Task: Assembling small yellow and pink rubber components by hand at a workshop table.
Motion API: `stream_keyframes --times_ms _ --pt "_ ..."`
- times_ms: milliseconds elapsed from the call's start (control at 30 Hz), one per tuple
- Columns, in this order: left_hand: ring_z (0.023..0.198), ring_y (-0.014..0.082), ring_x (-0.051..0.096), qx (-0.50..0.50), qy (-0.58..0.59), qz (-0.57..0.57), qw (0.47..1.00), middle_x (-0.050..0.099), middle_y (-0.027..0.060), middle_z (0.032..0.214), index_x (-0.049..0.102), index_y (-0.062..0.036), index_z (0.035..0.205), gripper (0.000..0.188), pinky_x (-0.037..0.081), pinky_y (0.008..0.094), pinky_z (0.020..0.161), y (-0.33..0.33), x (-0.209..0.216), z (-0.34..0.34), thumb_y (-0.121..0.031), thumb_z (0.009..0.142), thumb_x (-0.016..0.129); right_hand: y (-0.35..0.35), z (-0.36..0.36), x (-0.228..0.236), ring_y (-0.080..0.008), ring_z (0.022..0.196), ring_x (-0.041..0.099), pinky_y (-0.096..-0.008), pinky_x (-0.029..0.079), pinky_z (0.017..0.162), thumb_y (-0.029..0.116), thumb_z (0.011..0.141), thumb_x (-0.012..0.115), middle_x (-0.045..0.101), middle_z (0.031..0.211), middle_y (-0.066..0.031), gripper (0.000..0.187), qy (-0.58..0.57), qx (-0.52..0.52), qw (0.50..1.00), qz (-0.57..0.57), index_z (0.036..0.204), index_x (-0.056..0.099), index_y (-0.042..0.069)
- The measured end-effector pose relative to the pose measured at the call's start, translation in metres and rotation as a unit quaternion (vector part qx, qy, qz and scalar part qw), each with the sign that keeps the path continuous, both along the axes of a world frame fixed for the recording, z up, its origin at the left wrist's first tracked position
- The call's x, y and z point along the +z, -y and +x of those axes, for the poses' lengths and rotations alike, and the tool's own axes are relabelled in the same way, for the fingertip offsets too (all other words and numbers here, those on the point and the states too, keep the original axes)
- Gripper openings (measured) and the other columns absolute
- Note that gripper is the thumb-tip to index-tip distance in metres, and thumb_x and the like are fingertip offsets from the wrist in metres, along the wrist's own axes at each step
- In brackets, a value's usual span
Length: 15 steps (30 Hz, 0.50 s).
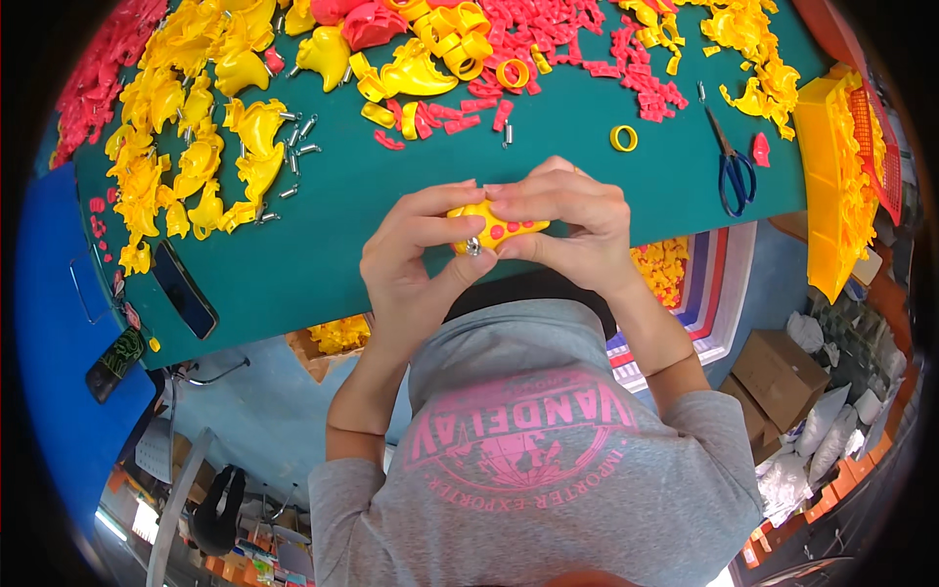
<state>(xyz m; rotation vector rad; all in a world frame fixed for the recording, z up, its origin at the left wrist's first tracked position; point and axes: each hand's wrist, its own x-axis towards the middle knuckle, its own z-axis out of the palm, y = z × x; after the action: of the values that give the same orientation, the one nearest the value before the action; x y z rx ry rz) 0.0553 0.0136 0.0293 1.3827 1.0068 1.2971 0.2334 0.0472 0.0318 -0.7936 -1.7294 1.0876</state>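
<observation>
at the far left of the green table (333, 181) lies a heap of red pieces (83, 112), and right of it a broad spread of yellow shells (147, 181), some with bits of metal poking out. a dark phone (186, 292) rests near the left edge. small metal springs (294, 164) lie loose just right of the shells.

at the near middle, the left hand (411, 245) pinches the left end of a red-dotted yellow piece (501, 223) between thumb and fingers. a shiny metal part (473, 247) shows at that end, beside the left thumb. the yellow piece is held between both hands, over the near edge of the table; the right hand (585, 210) grasps its right end, fingers on top and thumb below.

the step in hand looks like closing or seating the parts of this piece together. the next move seems to call for firm, even pressure from both thumbs, with the metal part kept straight.

farther right lie a yellow ring (623, 138), dark-handled scissors (737, 184) and, at the right edge, a yellow bin (818, 147) full of yellow parts.
</observation>
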Motion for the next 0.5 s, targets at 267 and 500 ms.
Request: stream_keyframes --times_ms 267,500 --pt "0.107 0.0245 0.052 -0.03 0.024 -0.106 0.994 0.049 0.0129 0.118 0.055 -0.004 0.112 0.056 0.047 0.0333 0.084 -0.001 -0.002 -0.003 -0.003 0.061 0.077 0.006 -0.008 0.001 -0.0254 0.105 0.054 -0.0357 0.044 0.088 0.009 0.068 0.074 0.057 0.111 -0.0166 0.031 -0.238 -0.018 0.917 -0.32 0.095 0.064 -0.002" --pt "0.1 0.024 0.057 -0.011 -0.15 -0.001 0.989 0.059 0.0099 0.106 0.061 -0.0049 0.105 0.048 0.047 0.0321 0.084 -0.016 0.017 -0.006 -0.006 0.06 0.078 -0.004 -0.004 -0.01 -0.0287 0.103 0.056 -0.0377 0.045 0.086 0.008 0.066 0.076 0.06 0.107 -0.0176 0.03 -0.128 0.032 0.984 -0.117 0.094 0.065 0.002"
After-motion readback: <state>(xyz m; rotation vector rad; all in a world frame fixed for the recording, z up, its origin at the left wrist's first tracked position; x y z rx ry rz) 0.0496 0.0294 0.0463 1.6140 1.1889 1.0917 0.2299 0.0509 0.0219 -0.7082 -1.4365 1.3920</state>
